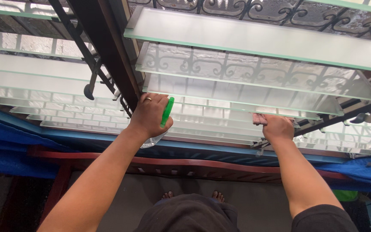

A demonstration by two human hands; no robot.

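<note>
A spray bottle (pixel 162 122) with a green trigger and a clear body sits in the left hand (pixel 149 115), held up against the lower glass slats of a louvered window (pixel 254 81). The fingers (pixel 151 99) of that hand are wrapped around the bottle's neck, one of them wearing a ring, and the green trigger shows along the hand's right side. The bottle lies just beside the dark wooden post (pixel 108 47) that divides the window, near the inner ends of the slats on that side.

Well apart, toward the slats' far ends, the right hand (pixel 278 126) is closed over a pinkish cloth (pixel 259 118), fingers curled tight around it, pressing it against the edge of a frosted slat (pixel 220 129).

The slats are tilted open, and a dark scrolled iron grille (pixel 237 68) shows through them. A black lever handle (pixel 92 83) hangs on the post's left side. Below the window runs a blue sill (pixel 65 137), then a reddish wooden rail (pixel 220 167), with blue tarpaulin (pixel 5 146) at the left. The person's bare toes (pixel 217 196) rest on a grey floor (pixel 108 189).
</note>
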